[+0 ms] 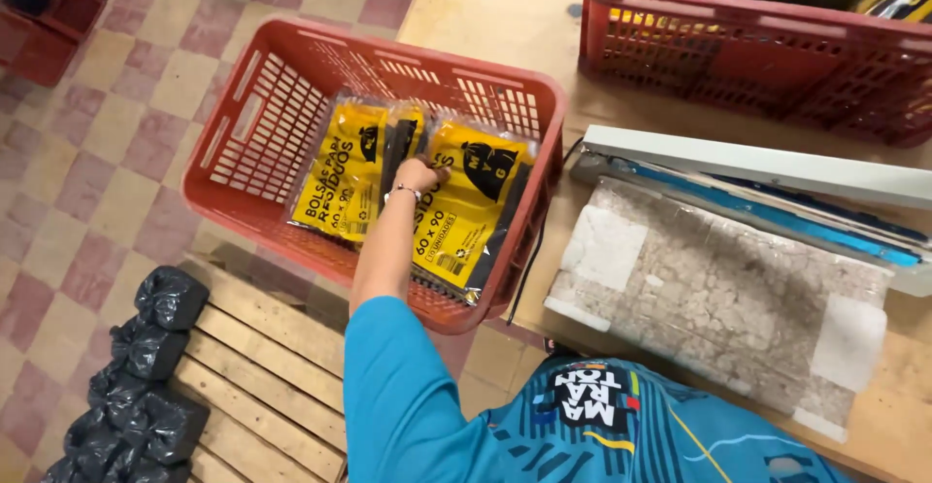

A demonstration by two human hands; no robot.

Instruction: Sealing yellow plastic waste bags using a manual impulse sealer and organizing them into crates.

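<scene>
— Where the fingers (434,166) curl down, what do they have?

— They are closed on the top edge of a yellow packet (473,213) with black print. That is the left hand (417,174). It has a thin band at the wrist. I see no right hand.

— Where is the packet?

— Inside the red basket (254,122), on the side nearest the counter (505,7). It leans against the basket wall. Another yellow packet (340,174) lies just beside it, farther from the counter.

— How should the hand do this well?

— I think it should hold the edge firmly and keep the packet flat, so it sits next to the other one and does not slide over it.

— What else is near the basket?

— On the counter lies a long sealing machine (757,187) with a worn pad. Behind it stands a second red basket (738,66) with more yellow packets. Below the first basket are wooden slats (262,386) and black bags (146,366). The floor (87,153) past it has square tiles.
</scene>
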